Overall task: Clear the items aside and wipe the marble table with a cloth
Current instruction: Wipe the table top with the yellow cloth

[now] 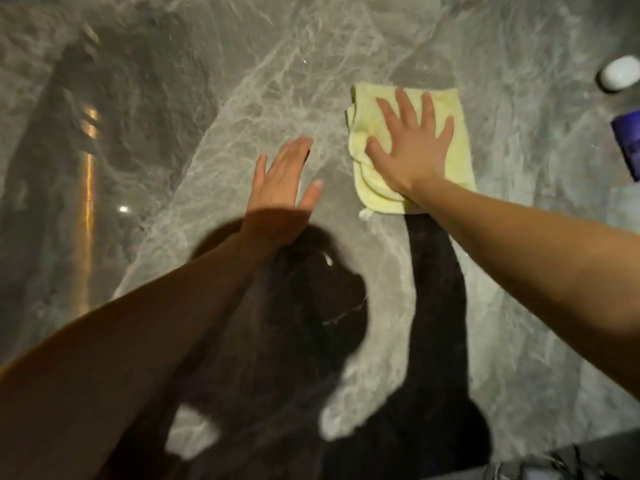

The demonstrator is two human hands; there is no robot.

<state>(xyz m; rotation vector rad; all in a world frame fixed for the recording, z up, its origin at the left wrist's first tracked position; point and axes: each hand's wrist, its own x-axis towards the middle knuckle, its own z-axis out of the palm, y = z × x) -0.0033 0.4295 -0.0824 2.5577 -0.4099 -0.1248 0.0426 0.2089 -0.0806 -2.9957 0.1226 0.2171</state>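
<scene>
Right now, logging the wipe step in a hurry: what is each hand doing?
Left hand: open, fingers straight, holding nothing, beside the cloth over the grey marble table.
Right hand: open, fingers spread, pressing flat on the folded pale yellow cloth.

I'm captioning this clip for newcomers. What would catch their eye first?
The pale yellow cloth stands out right of centre on the grey marble table, the right hand pressed flat on it with fingers spread. The left hand is open just left of it, and dark arm shadows cross the near tabletop.
</scene>
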